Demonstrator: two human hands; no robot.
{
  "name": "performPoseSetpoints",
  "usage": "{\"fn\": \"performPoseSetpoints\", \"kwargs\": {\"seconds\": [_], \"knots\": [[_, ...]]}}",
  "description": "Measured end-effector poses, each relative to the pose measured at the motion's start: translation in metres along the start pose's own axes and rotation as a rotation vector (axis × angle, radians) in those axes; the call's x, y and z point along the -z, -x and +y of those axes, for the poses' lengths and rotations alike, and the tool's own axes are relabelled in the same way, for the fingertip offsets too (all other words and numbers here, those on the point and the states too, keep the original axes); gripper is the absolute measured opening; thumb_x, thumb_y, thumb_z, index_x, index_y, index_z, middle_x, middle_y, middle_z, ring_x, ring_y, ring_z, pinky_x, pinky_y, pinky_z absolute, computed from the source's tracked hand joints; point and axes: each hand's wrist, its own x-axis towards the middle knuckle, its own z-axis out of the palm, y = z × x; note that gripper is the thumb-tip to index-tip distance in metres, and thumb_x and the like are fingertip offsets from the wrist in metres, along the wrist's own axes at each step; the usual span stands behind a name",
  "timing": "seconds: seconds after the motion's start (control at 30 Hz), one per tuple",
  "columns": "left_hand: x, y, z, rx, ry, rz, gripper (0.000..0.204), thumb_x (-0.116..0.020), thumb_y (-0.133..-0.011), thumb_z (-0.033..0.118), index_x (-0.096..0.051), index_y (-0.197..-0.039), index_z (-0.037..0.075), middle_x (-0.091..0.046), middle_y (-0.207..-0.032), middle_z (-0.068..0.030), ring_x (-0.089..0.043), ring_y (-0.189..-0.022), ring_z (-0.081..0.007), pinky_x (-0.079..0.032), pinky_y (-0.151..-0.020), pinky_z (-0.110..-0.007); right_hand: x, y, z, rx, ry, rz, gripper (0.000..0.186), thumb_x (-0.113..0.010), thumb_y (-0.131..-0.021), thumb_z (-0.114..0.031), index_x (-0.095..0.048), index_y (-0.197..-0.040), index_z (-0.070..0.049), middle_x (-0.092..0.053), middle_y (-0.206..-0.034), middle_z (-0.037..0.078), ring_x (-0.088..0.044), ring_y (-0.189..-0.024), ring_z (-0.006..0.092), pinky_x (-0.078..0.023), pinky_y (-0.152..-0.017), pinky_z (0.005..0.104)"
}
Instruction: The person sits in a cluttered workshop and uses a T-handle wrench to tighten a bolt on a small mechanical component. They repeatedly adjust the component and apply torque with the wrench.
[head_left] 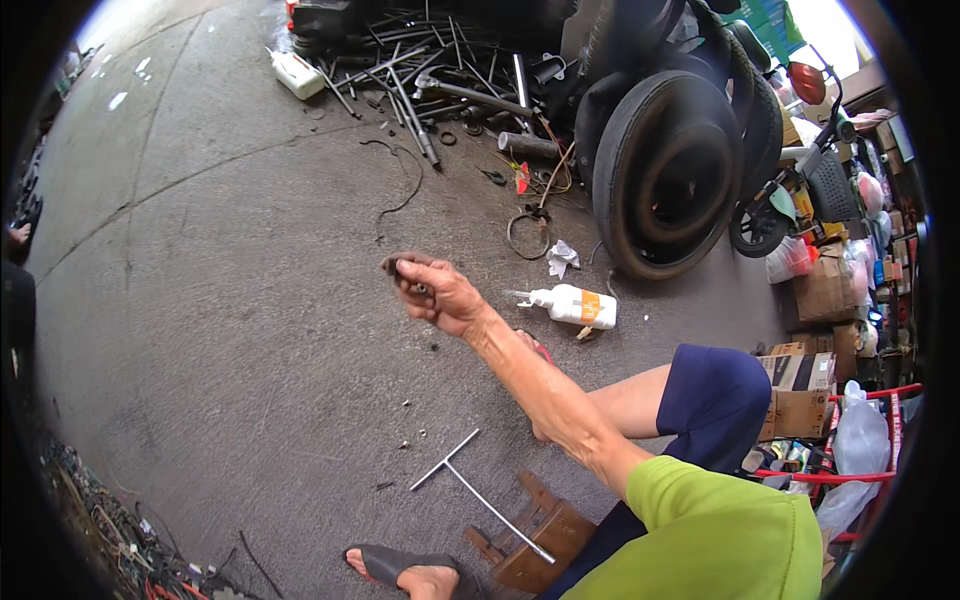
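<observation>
My right hand (440, 292) is held out over the concrete floor, its fingers curled and blackened. Pinched near the fingertips is a small dark piece (391, 267) whose kind I cannot make out. A little shiny metal part (422, 290), round like a nut, shows among the fingers. My left hand is out of view. Beyond the wrist lies a white squeeze bottle (580, 306) with an orange label, on its side. Nearer to me, a T-handle wrench (490, 497) rests with its shaft end over a small wooden stool (545, 545). Several tiny metal parts (405, 444) lie by its handle.
A tyred wheel (668, 175) stands at the far right, beside a heap of metal rods and tubes (420, 85). Another white bottle (297, 74) lies near the heap. Cardboard boxes (800, 385) and a red rack (890, 440) line the right side. Scrap wires (130, 540) edge the lower left.
</observation>
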Motion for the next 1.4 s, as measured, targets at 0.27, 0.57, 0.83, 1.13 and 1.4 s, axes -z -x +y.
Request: {"fn": "performPoseSetpoints", "kwargs": {"seconds": [0.27, 0.57, 0.83, 1.13, 1.4], "knots": [[0.018, 0.021, -0.016, -0.110, 0.152, -0.128, 0.024, -0.051, -0.097, 0.016, -0.059, -0.106, -0.004, -0.065, -0.101, -0.0246, -0.065, -0.086, -0.0329, -0.056, -0.076, -0.043, -0.162, 0.128, -0.021, 0.002, 0.016, -0.503, 0.027, -0.069, -0.090, -0.024, -0.064, -0.108, -0.004, -0.064, -0.088, 0.002, -0.038, -0.051, 0.0011, -0.029, -0.043, 0.0177], [0.038, 0.040, -0.014, -0.270, 0.158, -0.291, 0.027, -0.054, -0.096, 0.020, -0.054, -0.105, -0.006, -0.066, -0.094, -0.0255, -0.069, -0.077, -0.0278, -0.060, -0.060, -0.039, -0.242, 0.230, -0.019, -0.225, 0.040, -0.666, 0.037, -0.065, -0.093, -0.025, -0.057, -0.122, -0.004, -0.065, -0.093, 0.008, -0.034, -0.050, -0.0015, -0.026, -0.039, 0.0166], [0.027, 0.044, -0.016, -0.364, 0.128, -0.463, 0.031, -0.045, -0.099, 0.017, -0.060, -0.109, -0.009, -0.068, -0.095, -0.0185, -0.069, -0.086, -0.0285, -0.059, -0.078, -0.038, -0.261, 0.283, -0.034, -0.534, 0.067, -0.500, 0.034, -0.064, -0.093, -0.029, -0.057, -0.115, -0.003, -0.064, -0.097, 0.009, -0.038, -0.053, 0.0007, -0.032, -0.042, 0.0170], [-0.004, 0.069, -0.013, -0.366, 0.121, -0.474, 0.017, -0.053, -0.095, 0.010, -0.061, -0.103, -0.003, -0.069, -0.092, -0.0143, -0.068, -0.081, -0.0181, -0.058, -0.069, -0.029, -0.251, 0.294, -0.068, -0.384, 0.300, -0.467, 0.045, -0.069, -0.090, -0.031, -0.057, -0.124, -0.004, -0.068, -0.103, 0.011, -0.052, -0.058, 0.0006, -0.035, -0.039, 0.0170], [-0.001, 0.042, -0.024, -0.971, -0.384, -0.186, 0.024, -0.055, -0.098, 0.020, -0.060, -0.108, -0.001, -0.063, -0.079, -0.0035, -0.055, -0.068, -0.0073, -0.045, -0.060, -0.022, -0.233, 0.301, -0.041, 0.487, 0.992, -0.406, 0.026, -0.078, -0.081, -0.009, -0.069, -0.104, -0.003, -0.068, -0.081, -0.002, -0.041, -0.051, -0.0026, -0.030, -0.043, 0.0175]]}}
